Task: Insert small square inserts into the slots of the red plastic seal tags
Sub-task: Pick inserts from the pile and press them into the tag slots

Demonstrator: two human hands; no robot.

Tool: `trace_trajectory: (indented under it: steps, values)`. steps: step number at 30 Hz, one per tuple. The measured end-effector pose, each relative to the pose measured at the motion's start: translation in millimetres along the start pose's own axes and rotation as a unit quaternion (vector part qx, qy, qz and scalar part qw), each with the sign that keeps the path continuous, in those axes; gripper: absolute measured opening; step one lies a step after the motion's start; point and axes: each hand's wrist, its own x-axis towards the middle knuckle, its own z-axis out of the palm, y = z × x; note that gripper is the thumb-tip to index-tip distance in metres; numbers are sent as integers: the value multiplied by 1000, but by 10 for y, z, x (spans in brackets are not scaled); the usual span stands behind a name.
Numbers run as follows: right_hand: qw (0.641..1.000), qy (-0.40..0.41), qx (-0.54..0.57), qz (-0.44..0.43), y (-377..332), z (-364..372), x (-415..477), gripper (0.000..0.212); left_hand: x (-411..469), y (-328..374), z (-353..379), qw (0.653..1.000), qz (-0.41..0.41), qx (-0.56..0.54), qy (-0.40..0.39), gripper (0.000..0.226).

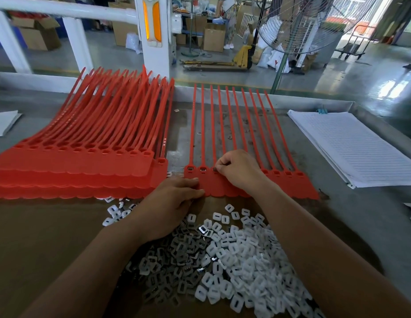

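Note:
A joined strip of red seal tags (289, 184) lies flat mid-table, its long tails pointing away from me. Its two leftmost slots (191, 168) hold pale inserts; the slots at the right look bare. My right hand (239, 171) has its fingers curled, pinching a small insert at the third slot from the left. My left hand (174, 203) lies with fingers extended, pressing on the strip's lower left edge. A heap of white and grey square inserts (225, 260) sits close in front of me, between my forearms.
A thick stack of red tag strips (85, 171) lies to the left, tails curving upward. Lined white paper sheets (351, 148) rest at the right. A raised rim (291, 98) bounds the table's far side; a standing fan (298, 24) is beyond it.

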Motion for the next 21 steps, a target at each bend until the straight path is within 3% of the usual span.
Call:
trace_trajectory:
  steps: [8,10,13,21]
  values:
    - [1000,15,2,7,-16,8,8,11,1,-8,7,1000,-1,1,-4,38]
    - [999,29,15,14,-8,8,7,18,-2,-9,8,1000,-4,-1,-5,38]
    - [999,38,20,15,7,3,21,8,5,-13,8,1000,-4,-1,-3,38]
    - [1000,-10,4,-22,-53,-146,-74,19,9,-19,15,1000,-2,1,-3,38]
